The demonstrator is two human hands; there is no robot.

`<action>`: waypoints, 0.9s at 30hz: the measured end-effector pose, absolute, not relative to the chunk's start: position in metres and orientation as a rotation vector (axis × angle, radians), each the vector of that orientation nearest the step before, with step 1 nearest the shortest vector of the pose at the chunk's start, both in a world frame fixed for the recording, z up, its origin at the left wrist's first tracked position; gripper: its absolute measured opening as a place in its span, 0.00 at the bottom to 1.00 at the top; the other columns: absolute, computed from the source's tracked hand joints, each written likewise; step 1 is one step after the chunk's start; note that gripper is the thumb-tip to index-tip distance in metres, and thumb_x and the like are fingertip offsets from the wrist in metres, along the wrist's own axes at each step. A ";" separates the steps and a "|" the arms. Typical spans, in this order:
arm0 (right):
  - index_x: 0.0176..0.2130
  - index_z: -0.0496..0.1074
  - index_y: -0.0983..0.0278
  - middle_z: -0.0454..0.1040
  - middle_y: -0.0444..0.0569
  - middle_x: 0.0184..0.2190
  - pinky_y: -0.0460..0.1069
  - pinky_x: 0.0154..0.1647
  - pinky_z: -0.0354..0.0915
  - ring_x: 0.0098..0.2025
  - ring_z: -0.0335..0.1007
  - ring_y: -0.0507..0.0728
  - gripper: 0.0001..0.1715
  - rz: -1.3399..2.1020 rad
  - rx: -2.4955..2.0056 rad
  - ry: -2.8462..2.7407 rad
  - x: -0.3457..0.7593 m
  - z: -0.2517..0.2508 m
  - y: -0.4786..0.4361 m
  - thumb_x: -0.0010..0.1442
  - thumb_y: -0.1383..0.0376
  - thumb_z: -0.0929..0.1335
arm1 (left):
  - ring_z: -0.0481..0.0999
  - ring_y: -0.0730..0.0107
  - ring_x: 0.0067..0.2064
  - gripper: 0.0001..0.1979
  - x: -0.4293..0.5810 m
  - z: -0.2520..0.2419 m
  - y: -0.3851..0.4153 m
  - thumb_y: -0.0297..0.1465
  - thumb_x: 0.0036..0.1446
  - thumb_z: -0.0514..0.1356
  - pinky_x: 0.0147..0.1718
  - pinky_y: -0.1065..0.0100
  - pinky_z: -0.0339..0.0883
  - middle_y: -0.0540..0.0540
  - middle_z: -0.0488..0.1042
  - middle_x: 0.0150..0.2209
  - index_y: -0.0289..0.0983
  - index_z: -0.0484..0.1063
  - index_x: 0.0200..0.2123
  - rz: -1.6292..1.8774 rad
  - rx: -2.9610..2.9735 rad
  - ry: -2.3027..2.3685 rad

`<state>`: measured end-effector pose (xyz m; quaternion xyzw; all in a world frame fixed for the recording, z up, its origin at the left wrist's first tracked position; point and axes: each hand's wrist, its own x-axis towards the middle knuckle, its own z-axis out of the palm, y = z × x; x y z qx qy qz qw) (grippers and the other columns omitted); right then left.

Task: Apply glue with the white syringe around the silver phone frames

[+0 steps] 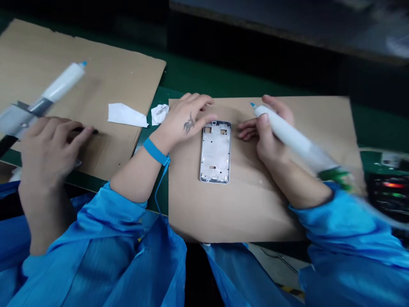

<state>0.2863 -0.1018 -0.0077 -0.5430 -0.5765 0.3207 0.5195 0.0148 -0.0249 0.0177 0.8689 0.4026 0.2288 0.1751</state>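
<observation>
A silver metal phone mid-frame with cut-out openings lies flat on a cardboard sheet. My left hand rests palm down just above the frame's top edge, holding nothing. A blue wrist strap circles that wrist. My right hand grips a white dispensing syringe to the right of the frame, its blue tip pointing up and left, clear of the frame. The syringe's rear end is blurred. A co-worker's hand lies on a separate cardboard sheet at the left, pinching a dark, thin item.
A second white syringe with a metal bracket blurs above the co-worker's hand. White tissue pieces lie between the sheets on the left one. A green-topped bench runs underneath. An electronic unit with red and green lights sits at right.
</observation>
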 end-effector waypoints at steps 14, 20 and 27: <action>0.63 0.76 0.62 0.84 0.57 0.42 0.66 0.55 0.77 0.46 0.83 0.69 0.29 0.244 -1.766 -1.747 0.309 -0.008 0.020 0.71 0.49 0.74 | 0.66 0.20 0.74 0.62 0.005 0.006 -0.030 0.70 0.58 0.69 0.75 0.29 0.59 0.17 0.69 0.73 0.23 0.71 0.74 0.429 2.507 1.434; 0.53 0.78 0.58 0.85 0.53 0.39 0.59 0.51 0.78 0.42 0.83 0.64 0.24 0.279 -1.629 -1.843 0.312 0.023 0.002 0.70 0.44 0.75 | 0.42 0.19 0.87 0.72 0.004 0.007 -0.032 0.67 0.46 0.80 0.85 0.31 0.38 0.21 0.46 0.86 0.32 0.62 0.82 0.223 2.361 1.264; 0.65 0.80 0.51 0.90 0.48 0.52 0.58 0.55 0.80 0.52 0.90 0.64 0.23 0.657 -1.126 -2.406 0.285 0.124 -0.002 0.75 0.51 0.73 | 0.46 0.22 0.87 0.62 0.004 0.004 -0.026 0.65 0.47 0.81 0.85 0.30 0.40 0.27 0.56 0.84 0.38 0.73 0.77 0.364 2.410 1.055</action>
